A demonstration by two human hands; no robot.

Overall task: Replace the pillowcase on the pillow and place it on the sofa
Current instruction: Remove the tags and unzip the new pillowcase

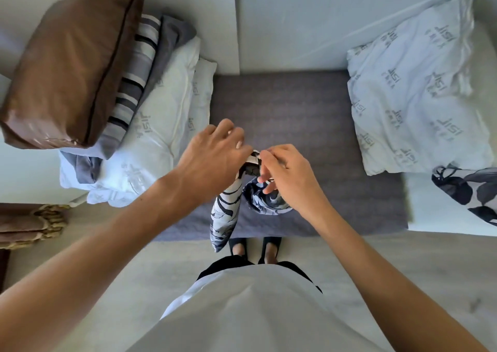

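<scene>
While both hands work at its top edge, the bunched blue-and-white floral fabric pillowcase hangs over the front of the grey quilted sofa seat. Left hand has fingers curled over the fabric's upper end; whether they pinch it, cannot tell. Right hand pinches the edge between thumb and fingertips.

Judgement: step in hand is finding the opening. Work along the hem to both corners, shake flat, then feed a pillow in.

Count: bare white logo-printed pillows, one at right, two stacked at left. One brown cushion, one striped pillow. One more floral piece, far right.
</scene>
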